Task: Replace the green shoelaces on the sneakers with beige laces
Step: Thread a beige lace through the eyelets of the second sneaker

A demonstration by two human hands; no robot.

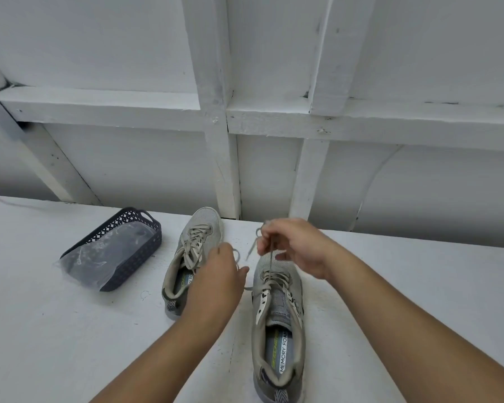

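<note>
The right-hand sneaker (277, 312) is lying on the white table (56, 330), toe pointing away, its heel running off the bottom edge of the frame. Its lace (269, 264) is rising taut from the upper eyelets to the right hand (293, 245), whose fingers are pinching it above the toe; a small loop and a loose end are hanging from that pinch, though the fingertips themselves are bunched and hard to separate. The lace's colour is reading as a dull grey-green, not clearly distinct from the shoe.

The left hand (216, 274) is hovering between the two shoes with its back to the camera, fingers curled. A loop of lace is showing at its far edge, but whether it is actually gripping it cannot be told.

The left-hand sneaker (191, 257) is sitting just beside it, laced, its heel partly hidden by the left wrist.

Further left, a dark lattice basket (134, 228) is holding a clear plastic bag (99, 257), whose contents are too murky to make out.
</note>
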